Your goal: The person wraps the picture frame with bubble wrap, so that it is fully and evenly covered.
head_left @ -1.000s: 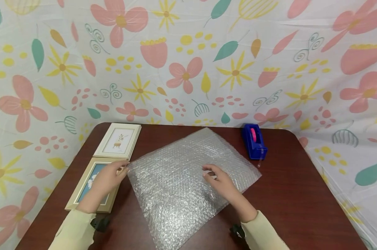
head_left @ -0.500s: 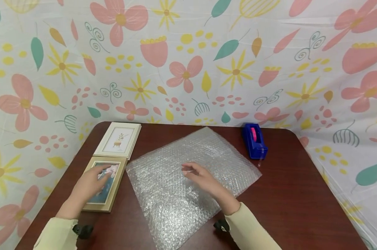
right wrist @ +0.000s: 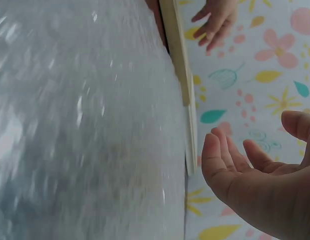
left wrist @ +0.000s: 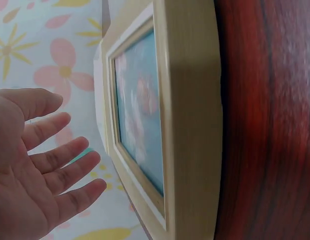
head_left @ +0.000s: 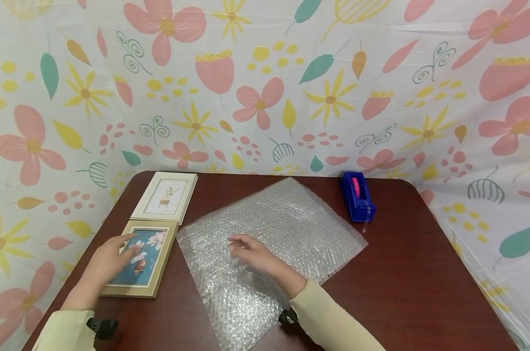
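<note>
My left hand (head_left: 108, 263) hovers over the left part of a tan picture frame (head_left: 156, 263) with a blue blossom picture. In the left wrist view the fingers (left wrist: 77, 155) are spread and apart from the frame. Over a flat sheet of bubble wrap (head_left: 265, 209) hangs my right hand (head_left: 258, 256), fingers loosely bent, holding nothing. The right wrist view has this hand (right wrist: 260, 185) raised above the bubble wrap (right wrist: 89, 120). Beyond the tan frame lies a white picture frame (head_left: 166, 197) with a plant-pot drawing, and its edges suggest a stack.
A blue tape dispenser (head_left: 358, 197) with a pink core stands at the back right of the dark red-brown table (head_left: 414, 263). Behind the table hangs a flower-patterned cloth (head_left: 265, 73).
My left hand has moved left and down, from the bubble wrap's left corner to over the tan frame. My right hand has moved left across the bubble wrap.
</note>
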Available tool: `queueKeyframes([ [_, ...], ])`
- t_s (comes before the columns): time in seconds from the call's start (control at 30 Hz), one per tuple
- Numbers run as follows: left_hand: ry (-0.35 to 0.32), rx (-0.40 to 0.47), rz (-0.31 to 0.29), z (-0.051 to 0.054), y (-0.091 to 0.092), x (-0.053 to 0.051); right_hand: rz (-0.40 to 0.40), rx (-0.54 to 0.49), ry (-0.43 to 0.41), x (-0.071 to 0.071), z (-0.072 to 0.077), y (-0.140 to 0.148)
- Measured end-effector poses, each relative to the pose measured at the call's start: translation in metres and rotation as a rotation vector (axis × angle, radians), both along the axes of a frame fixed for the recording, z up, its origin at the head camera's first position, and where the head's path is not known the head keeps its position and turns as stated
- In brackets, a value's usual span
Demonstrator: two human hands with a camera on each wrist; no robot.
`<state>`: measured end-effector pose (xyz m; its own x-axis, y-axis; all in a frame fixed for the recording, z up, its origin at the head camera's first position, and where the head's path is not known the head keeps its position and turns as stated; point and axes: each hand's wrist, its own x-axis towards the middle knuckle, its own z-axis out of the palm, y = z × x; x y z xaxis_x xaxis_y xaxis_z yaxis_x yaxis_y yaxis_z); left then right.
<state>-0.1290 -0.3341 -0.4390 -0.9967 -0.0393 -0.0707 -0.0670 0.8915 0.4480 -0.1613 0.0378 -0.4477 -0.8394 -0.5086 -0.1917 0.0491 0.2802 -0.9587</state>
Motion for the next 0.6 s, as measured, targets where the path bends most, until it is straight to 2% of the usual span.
queueKeyframes([
  [0.17, -0.025, 0.015, 0.028, 0.000, -0.018, 0.000, 0.015, -0.097, -0.099, 0.000, -0.003, -0.022],
  [0.3, -0.049, 0.025, 0.017, -0.002, -0.033, -0.002, 0.015, -0.147, -0.191, 0.001, -0.004, -0.040],
  [0.4, -0.087, 0.021, 0.019, -0.001, -0.039, -0.006, 0.016, -0.167, -0.238, 0.000, -0.006, -0.053],
  [0.6, -0.215, 0.068, 0.048, 0.003, -0.044, -0.013, 0.007, -0.205, -0.340, 0.003, -0.009, -0.076],
])
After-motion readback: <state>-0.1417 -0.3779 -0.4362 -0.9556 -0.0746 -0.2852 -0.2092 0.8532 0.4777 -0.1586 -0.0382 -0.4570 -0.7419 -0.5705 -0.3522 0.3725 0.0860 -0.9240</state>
